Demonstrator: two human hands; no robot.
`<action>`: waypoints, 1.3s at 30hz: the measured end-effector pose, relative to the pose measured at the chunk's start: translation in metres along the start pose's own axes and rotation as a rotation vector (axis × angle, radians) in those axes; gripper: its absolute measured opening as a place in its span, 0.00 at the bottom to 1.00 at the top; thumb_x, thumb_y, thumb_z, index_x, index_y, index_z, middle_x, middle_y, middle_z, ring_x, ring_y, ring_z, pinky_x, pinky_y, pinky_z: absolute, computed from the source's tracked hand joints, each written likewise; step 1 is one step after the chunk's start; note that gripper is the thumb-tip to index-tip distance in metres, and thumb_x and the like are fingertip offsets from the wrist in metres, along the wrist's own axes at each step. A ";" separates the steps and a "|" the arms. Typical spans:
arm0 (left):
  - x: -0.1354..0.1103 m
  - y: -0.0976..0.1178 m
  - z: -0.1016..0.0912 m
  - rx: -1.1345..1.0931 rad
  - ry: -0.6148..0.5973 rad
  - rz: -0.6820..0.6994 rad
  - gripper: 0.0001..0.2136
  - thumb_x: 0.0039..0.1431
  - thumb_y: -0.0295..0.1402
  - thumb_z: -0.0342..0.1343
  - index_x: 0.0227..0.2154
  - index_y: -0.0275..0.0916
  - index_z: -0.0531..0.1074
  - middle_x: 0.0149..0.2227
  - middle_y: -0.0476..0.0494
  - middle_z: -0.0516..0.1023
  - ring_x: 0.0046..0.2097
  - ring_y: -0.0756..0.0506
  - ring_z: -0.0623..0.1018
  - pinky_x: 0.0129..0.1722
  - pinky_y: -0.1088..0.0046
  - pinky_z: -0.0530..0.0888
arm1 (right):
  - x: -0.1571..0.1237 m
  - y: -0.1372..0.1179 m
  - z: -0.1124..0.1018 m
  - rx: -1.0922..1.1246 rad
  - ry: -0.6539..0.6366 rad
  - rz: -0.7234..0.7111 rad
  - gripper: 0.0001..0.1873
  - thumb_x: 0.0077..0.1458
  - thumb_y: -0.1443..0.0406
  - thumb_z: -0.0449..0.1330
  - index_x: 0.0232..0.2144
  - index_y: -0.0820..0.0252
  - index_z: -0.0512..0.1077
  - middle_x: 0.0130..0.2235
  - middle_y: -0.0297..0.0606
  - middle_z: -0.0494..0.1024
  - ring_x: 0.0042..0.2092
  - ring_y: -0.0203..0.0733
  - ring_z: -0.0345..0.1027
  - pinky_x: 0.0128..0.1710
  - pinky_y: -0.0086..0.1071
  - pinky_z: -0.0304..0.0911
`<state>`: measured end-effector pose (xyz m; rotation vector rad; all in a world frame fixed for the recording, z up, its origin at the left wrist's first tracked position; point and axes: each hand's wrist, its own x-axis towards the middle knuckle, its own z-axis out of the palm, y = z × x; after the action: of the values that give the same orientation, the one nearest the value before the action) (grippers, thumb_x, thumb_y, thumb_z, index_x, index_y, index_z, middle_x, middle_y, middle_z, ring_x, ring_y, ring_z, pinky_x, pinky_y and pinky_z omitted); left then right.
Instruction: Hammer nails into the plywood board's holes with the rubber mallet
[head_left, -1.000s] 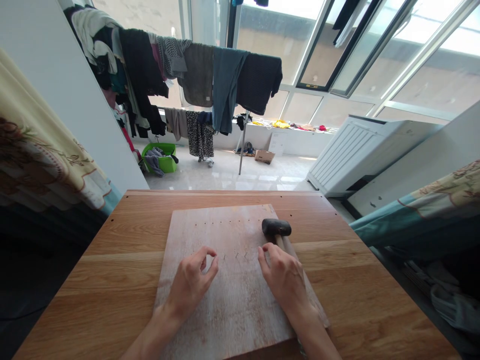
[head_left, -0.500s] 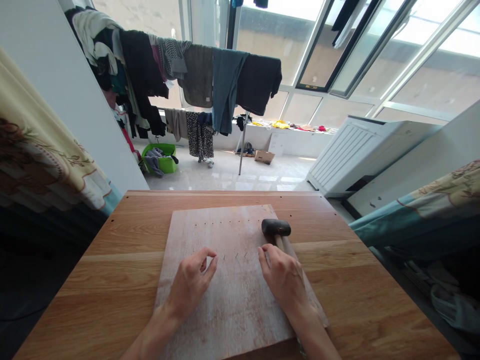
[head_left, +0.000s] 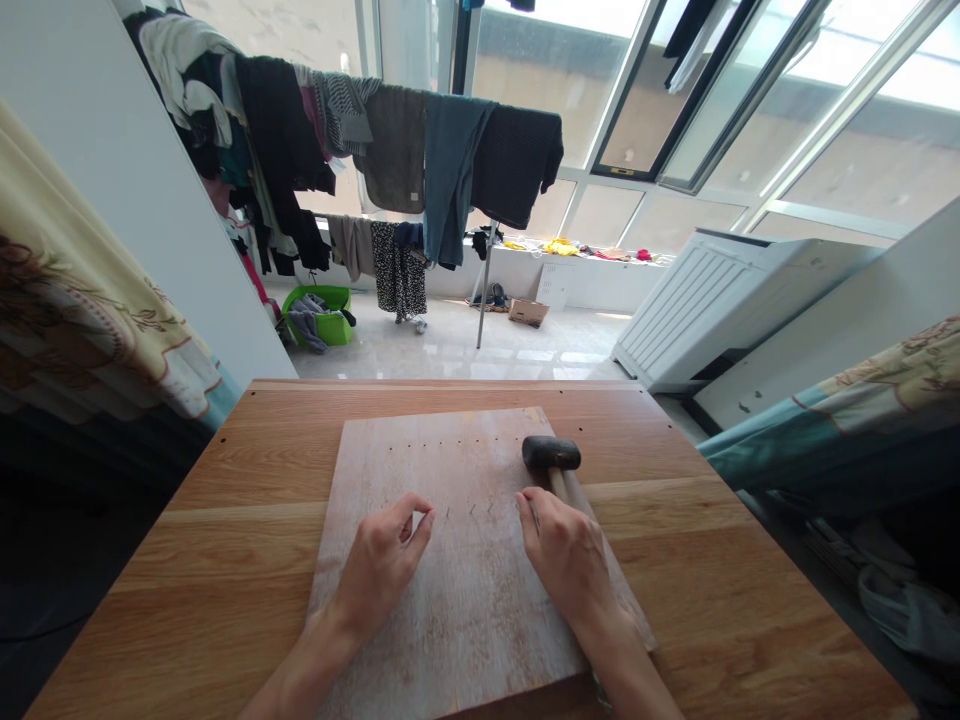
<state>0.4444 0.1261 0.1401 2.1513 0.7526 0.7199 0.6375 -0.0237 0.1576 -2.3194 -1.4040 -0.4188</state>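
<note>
Orange-brown wood grain, in long pale and dark bands, runs across a wide bench filling the lower half of the frame. Beyond it, a bright tiled room: clothes in knits and soft folds hang on a rack at upper left, above a glossy green basin. Patterned fabric curtains border the left and right edges.

At lower centre lies a flat, four-sided board, its whitish surface streaked and scuffed with brown. Small dark dots form a row near its far edge; near its middle, between the two hands, are three thin, dark nail-like slivers, slanting at differing angles.

Left hand and right hand — both bare — are over the board, left and right of centre. On each, the fingers curl and the thumb and forefinger tips draw close; I cannot tell whether they are fully closed or pinch something tiny.

A mallet lies at the board's upper right edge — a matte black, barrel-shaped head on a pale handle that disappears behind the right hand.
</note>
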 end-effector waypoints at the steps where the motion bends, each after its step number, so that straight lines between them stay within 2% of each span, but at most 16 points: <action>1: 0.000 0.000 0.000 0.007 0.001 0.007 0.12 0.67 0.38 0.52 0.31 0.40 0.74 0.20 0.57 0.59 0.22 0.52 0.62 0.26 0.77 0.59 | 0.000 0.000 0.000 0.002 -0.001 0.000 0.28 0.76 0.58 0.42 0.31 0.59 0.76 0.28 0.38 0.81 0.25 0.42 0.75 0.28 0.35 0.53; 39: -0.001 -0.002 0.000 0.036 0.012 0.062 0.12 0.69 0.37 0.51 0.30 0.39 0.73 0.20 0.58 0.60 0.21 0.53 0.63 0.25 0.78 0.59 | -0.001 0.003 0.001 0.000 0.003 -0.048 0.26 0.76 0.62 0.44 0.29 0.59 0.75 0.27 0.38 0.81 0.25 0.40 0.74 0.27 0.34 0.51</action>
<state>0.4429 0.1263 0.1380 2.2133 0.7123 0.7571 0.6394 -0.0256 0.1555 -2.2884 -1.4610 -0.4358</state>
